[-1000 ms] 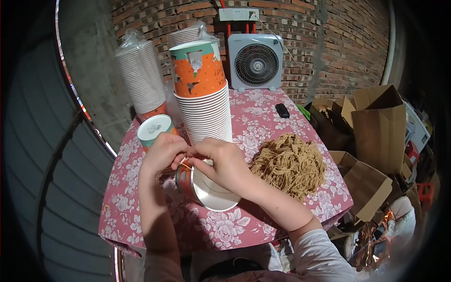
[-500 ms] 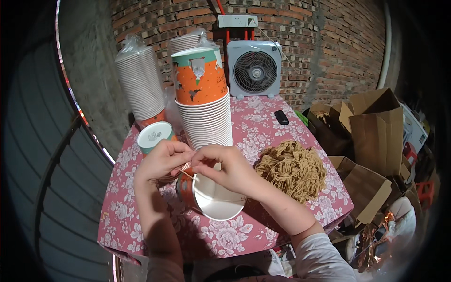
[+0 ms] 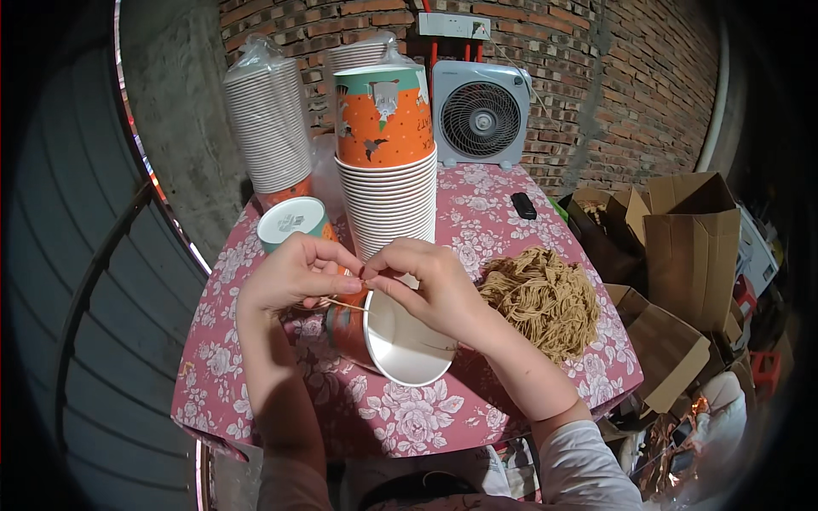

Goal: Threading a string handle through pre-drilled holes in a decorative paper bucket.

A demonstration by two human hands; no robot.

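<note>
A paper bucket [image 3: 405,349] with a white inside and orange outside lies tilted on the table, its mouth facing me. Above its rim, my left hand [image 3: 294,274] and my right hand [image 3: 433,285] meet at the fingertips, both closed in a pinch. A thin tan cord [image 3: 348,304] runs from the left fingers toward the bucket's rim; the fingers partly cover it. To the right of my right hand is a heap of tan cords [image 3: 541,307]. Beyond my left hand an upside-down paper bucket [image 3: 291,220] shows its white base.
Behind my hands rises a tall stack of nested paper buckets [image 3: 388,204]. Another bagged stack [image 3: 268,128] stands at the back left. A box fan [image 3: 484,119] and a small black object [image 3: 523,206] are on the flowered tablecloth [image 3: 417,417]. Cardboard boxes [image 3: 690,264] crowd the right side.
My fingertips have come together on the cord, the left hand's fingers reaching further right. The whole scene has shifted slightly up and right in the picture.
</note>
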